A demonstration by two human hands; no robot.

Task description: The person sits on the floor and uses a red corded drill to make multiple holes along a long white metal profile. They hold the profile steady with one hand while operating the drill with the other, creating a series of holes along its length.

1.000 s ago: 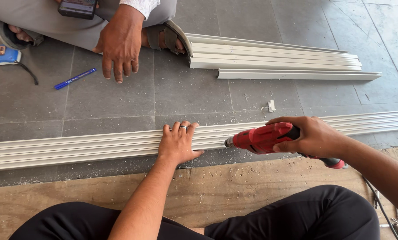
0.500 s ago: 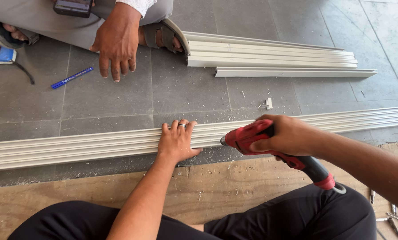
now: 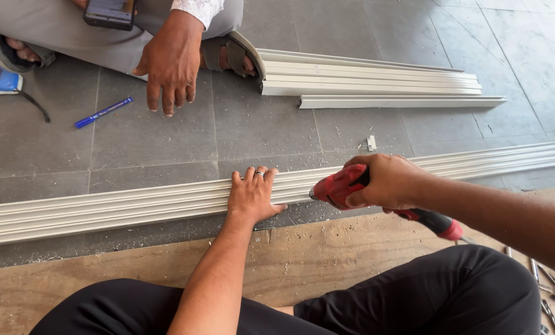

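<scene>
The long aluminium track profile [image 3: 135, 208] lies on the grey floor tiles [image 3: 259, 124], running from the left edge to the far right. It is pale, matt metal with several parallel raised ribs and grooves along its length. Fine metal shavings speckle the tiles beside it and the rough plywood sheet [image 3: 327, 260] on its near side.

The left hand [image 3: 253, 195] lies flat on the profile, palm down, fingers extended together and pointing away from the person. It grasps nothing; it presses on the ribbed top. A ring shows on one finger. The forearm runs straight from the near edge.

The right hand [image 3: 386, 181] is wrapped around the body of a red power drill [image 3: 339, 186], fingers closed over the housing. The drill lies nearly horizontal, nose pointing left and meeting the near edge of the profile just right of the left hand. Its red and black handle [image 3: 432, 221] projects to the right below the wrist. The bit itself is too small to make out.

Farther away, a stack of shorter aluminium profiles [image 3: 377, 77] lies on the tiles. A small white block [image 3: 371, 143] sits between the stack and the long profile. At far left lie a blue pen [image 3: 102, 112] and a blue tape measure [image 3: 0, 82]. Another person's hand [image 3: 169, 62] rests fingertips-down on the tiles near the pen.
</scene>
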